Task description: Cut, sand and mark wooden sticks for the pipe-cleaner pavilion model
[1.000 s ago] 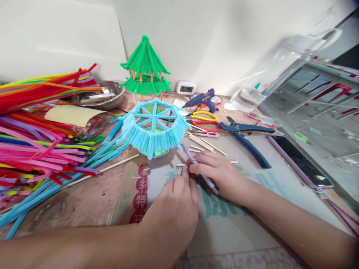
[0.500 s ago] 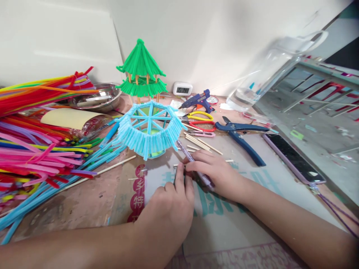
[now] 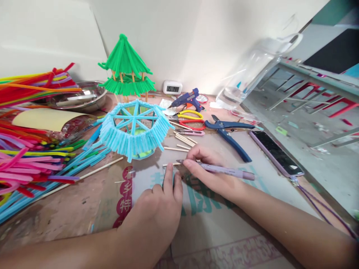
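Observation:
My right hand grips a purple pen, its tip pointing left just over a short thin wooden stick. My left hand rests on the cardboard sheet with index and middle fingers stretched forward. Its fingertips press down just below the stick, where dark lines or a clear edge show, too small to make out. The other left fingers are curled or partly hidden. Behind the hands stands a pipe-cleaner pavilion with a pointed green roof and a light blue lower tier.
Bundles of coloured pipe cleaners and a metal bowl lie left. Toward the back are a small clock, a glue gun, scissors, blue pruners and loose sticks. A phone and clear jug stand right.
The pen in my right hand has swung from steeply slanted to nearly level, tip now by the stick. My left hand stays pressed down. The whole view has shifted, scene moving left.

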`<action>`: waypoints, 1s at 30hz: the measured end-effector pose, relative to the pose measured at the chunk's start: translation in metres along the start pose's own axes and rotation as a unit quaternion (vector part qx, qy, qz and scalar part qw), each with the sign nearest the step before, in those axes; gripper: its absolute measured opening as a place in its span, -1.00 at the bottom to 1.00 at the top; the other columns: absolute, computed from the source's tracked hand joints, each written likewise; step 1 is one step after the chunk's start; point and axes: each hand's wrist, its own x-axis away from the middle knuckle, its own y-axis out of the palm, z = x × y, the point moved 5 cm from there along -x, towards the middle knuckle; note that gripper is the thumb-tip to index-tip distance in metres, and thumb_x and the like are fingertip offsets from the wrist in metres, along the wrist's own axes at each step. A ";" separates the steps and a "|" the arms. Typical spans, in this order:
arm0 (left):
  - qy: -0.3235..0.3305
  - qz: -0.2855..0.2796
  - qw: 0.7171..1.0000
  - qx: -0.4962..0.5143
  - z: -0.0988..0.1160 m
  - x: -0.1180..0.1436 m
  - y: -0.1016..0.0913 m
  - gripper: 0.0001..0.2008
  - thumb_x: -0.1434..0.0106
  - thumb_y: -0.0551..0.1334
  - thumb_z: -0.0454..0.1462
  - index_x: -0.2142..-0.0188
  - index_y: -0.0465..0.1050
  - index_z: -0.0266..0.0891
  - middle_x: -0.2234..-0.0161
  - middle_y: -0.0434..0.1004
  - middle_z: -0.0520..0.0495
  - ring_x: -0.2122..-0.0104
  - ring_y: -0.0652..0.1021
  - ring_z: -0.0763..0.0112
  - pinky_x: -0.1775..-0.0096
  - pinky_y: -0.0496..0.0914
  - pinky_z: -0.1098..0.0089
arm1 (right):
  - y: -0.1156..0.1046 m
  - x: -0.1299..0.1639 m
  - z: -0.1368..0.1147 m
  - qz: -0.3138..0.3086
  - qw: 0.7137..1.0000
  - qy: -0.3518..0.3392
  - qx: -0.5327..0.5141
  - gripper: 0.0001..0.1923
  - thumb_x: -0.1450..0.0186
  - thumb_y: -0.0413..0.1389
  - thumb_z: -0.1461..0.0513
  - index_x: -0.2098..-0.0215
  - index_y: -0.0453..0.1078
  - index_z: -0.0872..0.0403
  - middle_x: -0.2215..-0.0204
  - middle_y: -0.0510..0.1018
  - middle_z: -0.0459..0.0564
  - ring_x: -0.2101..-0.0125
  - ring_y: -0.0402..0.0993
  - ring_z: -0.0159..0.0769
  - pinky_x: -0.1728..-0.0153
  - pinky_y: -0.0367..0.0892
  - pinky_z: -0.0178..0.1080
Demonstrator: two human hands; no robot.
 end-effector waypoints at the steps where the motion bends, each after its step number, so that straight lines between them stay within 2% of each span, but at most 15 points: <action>1: 0.000 0.001 1.000 0.001 0.000 0.000 -0.001 -0.35 -0.11 0.12 -0.44 -0.24 0.32 -0.39 -0.19 0.31 -0.51 0.59 0.55 0.33 0.64 0.42 0.41 | 0.003 -0.001 0.003 0.001 1.000 0.010 -0.008 -0.82 -0.35 0.13 0.15 0.35 0.28 0.04 0.57 0.40 -0.20 0.62 0.30 -0.48 0.61 0.22 -0.42; 8: 0.000 -0.010 1.000 0.015 -0.003 -0.001 -0.006 -0.36 -0.14 0.08 -0.48 -0.25 0.29 -0.42 -0.17 0.36 -0.54 0.58 0.56 0.31 0.64 0.42 0.40 | 0.008 -0.004 0.011 -0.008 1.000 0.022 -0.007 -0.78 -0.33 0.09 0.20 0.42 0.14 0.02 0.57 0.40 -0.20 0.62 0.28 -0.47 0.62 0.21 -0.40; 14: -0.004 -0.012 1.000 0.009 -0.003 0.000 -0.006 -0.33 -0.11 0.05 -0.50 -0.27 0.26 -0.47 -0.18 0.33 -0.54 0.58 0.57 0.30 0.64 0.43 0.39 | 0.009 -0.002 0.012 -0.024 0.997 0.007 0.078 -0.77 -0.31 0.12 0.16 0.43 0.16 0.01 0.55 0.42 -0.16 0.58 0.27 -0.41 0.56 0.21 -0.32; 17: 0.000 -0.011 1.000 0.011 -0.003 0.000 -0.006 -0.32 -0.10 0.05 -0.51 -0.26 0.26 -0.47 -0.19 0.32 -0.54 0.58 0.57 0.29 0.64 0.43 0.39 | 0.010 -0.002 0.011 -0.033 0.996 -0.005 0.084 -0.76 -0.32 0.11 0.16 0.43 0.16 0.01 0.55 0.42 -0.16 0.57 0.28 -0.40 0.54 0.21 -0.31; 24: 0.000 0.005 1.000 0.004 -0.003 0.001 -0.008 -0.33 -0.09 0.05 -0.51 -0.25 0.29 -0.45 -0.19 0.31 -0.52 0.59 0.56 0.30 0.65 0.42 0.39 | 0.007 -0.002 0.010 0.000 0.995 -0.024 0.098 -0.76 -0.35 0.09 0.15 0.43 0.18 0.03 0.54 0.40 -0.18 0.58 0.25 -0.45 0.54 0.16 -0.35; 30: -0.001 0.005 1.000 0.005 -0.002 0.000 -0.008 -0.32 -0.09 0.05 -0.50 -0.25 0.29 -0.45 -0.18 0.32 -0.51 0.61 0.56 0.31 0.67 0.42 0.39 | 0.008 -0.002 0.009 -0.006 0.995 -0.033 0.094 -0.77 -0.32 0.13 0.19 0.43 0.18 0.02 0.55 0.39 -0.18 0.58 0.24 -0.44 0.55 0.17 -0.33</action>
